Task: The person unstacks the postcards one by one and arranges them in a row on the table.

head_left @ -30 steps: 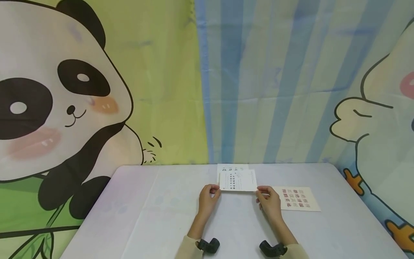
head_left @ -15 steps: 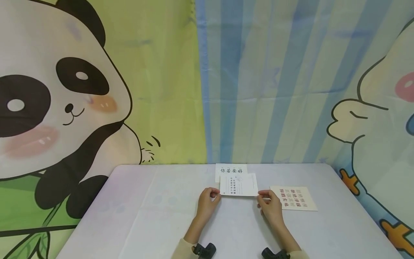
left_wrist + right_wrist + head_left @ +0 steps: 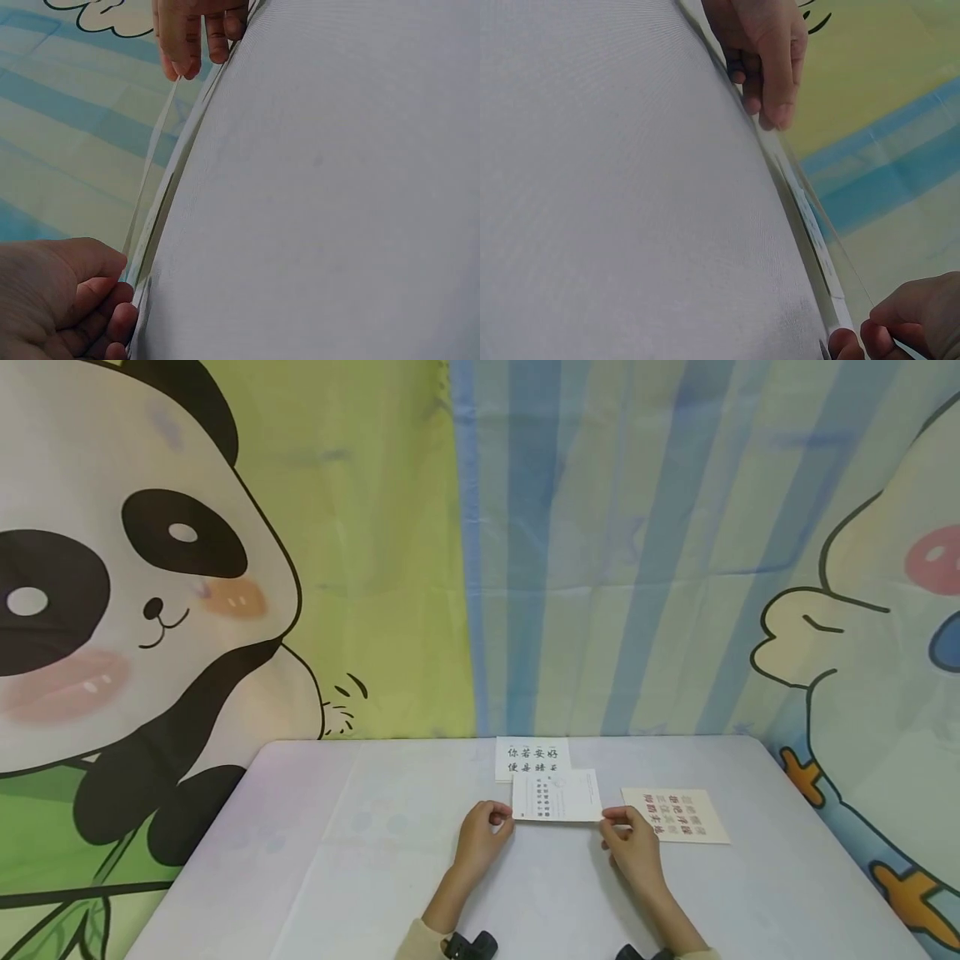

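The white rectangular card with columns of small dark characters (image 3: 564, 797) has come nearer the person, the left hand (image 3: 480, 841) and right hand (image 3: 633, 847) moving back with it. It now covers less of the white rectangular card with large black characters (image 3: 532, 758) behind, whose top row shows whole and second row partly.

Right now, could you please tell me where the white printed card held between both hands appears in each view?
Head: the white printed card sits right of centre, below the middle, between left hand and right hand.
Left wrist: a thin, slanting strip on the left.
Right wrist: a thin, slanting edge towards the lower right.
Shared landmark: the blue-striped backdrop.
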A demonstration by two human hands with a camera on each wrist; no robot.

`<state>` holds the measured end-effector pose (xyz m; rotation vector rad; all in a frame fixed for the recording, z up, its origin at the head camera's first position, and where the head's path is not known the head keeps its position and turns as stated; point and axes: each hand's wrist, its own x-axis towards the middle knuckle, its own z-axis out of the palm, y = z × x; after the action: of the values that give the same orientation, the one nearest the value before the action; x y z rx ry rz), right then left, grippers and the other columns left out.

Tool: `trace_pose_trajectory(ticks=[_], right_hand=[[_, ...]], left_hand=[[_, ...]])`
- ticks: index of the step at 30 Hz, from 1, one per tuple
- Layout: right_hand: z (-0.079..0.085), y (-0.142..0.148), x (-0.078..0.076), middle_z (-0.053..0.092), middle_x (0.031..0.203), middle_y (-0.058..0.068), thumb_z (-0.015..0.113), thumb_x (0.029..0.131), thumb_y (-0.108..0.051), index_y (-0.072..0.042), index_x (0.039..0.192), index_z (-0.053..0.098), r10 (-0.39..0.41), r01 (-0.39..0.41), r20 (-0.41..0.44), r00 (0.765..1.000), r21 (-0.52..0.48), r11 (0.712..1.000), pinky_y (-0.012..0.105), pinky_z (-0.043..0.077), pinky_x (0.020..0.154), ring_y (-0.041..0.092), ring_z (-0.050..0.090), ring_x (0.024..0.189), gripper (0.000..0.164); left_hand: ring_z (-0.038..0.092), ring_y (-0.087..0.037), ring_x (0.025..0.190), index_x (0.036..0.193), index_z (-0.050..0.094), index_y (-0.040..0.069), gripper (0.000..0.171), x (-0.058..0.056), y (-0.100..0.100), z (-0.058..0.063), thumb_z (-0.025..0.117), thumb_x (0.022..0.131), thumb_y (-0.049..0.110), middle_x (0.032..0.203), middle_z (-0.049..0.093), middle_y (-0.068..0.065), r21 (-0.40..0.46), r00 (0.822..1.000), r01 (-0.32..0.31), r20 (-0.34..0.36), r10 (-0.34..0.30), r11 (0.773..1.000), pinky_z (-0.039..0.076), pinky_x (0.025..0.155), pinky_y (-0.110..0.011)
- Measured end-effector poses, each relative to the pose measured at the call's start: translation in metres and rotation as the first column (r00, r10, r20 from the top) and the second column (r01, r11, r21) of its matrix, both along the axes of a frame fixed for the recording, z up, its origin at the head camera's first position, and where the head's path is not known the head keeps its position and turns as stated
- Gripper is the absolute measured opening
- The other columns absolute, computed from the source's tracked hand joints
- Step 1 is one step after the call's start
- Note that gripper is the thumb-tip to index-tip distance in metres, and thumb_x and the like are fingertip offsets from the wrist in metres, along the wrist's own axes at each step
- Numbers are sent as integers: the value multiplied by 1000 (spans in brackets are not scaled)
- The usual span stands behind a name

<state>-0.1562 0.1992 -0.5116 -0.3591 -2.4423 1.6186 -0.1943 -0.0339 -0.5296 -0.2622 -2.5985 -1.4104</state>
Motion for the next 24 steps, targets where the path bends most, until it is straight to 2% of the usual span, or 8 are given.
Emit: trace_pose_trajectory(ticks=[11,15,24], right_hand=[[-1,16,12,61,102,17,60,89,-1,5,114,58,-3,2,44,999,17,1000,24,48,45,14,59,58,25],[-2,20,15,60,103,18,59,90,-2,5,115,57,-7,6,66,998,4,1000,25,49,47,15,58,56,26],[-2,26,20,60,98,16,60,89,-1,5,114,58,-21,20,81,997,11,1000,25,48,46,15,56,51,26]], left_hand=[[51,-7,79,94,68,9,11,11,9,2,71,84,10,86,58,6,-60,998,63,25,-62,996,46,72,-24],[51,-7,78,93,68,9,10,15,12,2,71,83,9,85,57,5,-76,997,82,5,-82,994,45,71,-25],[51,-8,79,93,69,11,11,20,17,5,71,83,12,85,58,5,-128,996,85,12,-84,988,42,76,-30]])
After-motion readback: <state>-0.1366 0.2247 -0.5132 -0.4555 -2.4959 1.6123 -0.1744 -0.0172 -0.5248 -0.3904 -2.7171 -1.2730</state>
